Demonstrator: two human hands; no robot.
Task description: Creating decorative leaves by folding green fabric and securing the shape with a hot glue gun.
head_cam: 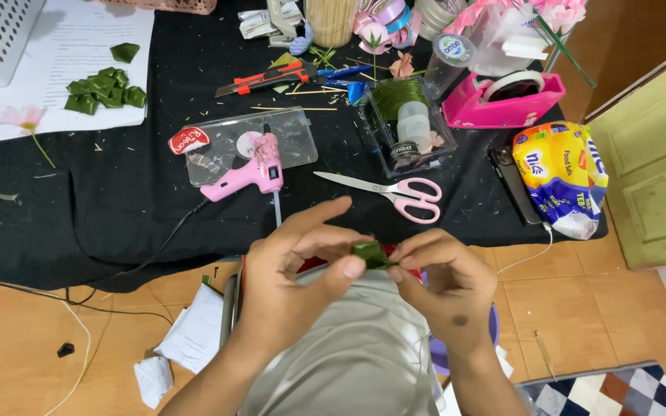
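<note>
Both hands are in view over the lap. The left hand (290, 266) and right hand (445, 281) pinch one small folded piece of dark green ribbon (370, 253) between thumbs and fingertips, held just short of the table edge.

On the black-covered table (117, 200) beyond: one pink glue gun (252, 173) resting on one clear plastic tray (287, 135), and one pair of pink-handled scissors (395, 191) just right of it.

Farther back: one clear box holding a spool of green wire (404, 123), one pink tape dispenser (512, 100), and one cluster of folded green ribbon leaves (105, 91) lying on white paper (55, 62) at far left.
</note>
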